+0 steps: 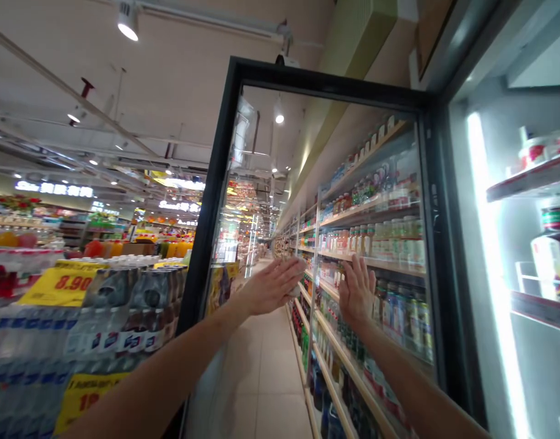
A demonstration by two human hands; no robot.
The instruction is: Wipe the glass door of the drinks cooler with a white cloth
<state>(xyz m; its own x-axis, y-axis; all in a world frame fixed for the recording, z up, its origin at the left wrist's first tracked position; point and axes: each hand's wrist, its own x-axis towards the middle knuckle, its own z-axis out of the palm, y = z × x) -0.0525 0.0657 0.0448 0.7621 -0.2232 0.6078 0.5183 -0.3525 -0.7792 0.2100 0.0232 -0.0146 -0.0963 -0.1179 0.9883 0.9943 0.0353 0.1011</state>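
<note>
That clear glass door point(314, 210) in its black frame point(210, 201) stands upright and open, one edge against the brightly lit cooler point(460, 146).

Two bare hands, a left hand point(273, 286) and a right hand point(357, 292), are pictured at center with one black-framed glass door point(211, 201); one vertical light strip point(495, 262) and two cooler shelves point(531, 178) at right; two red-figured yellow price signs point(55, 284) at left.

The glass door point(321, 238) stands before the left hand point(273, 285) and right hand point(357, 292). Bottle packs point(110, 332) sit left of both.
</note>
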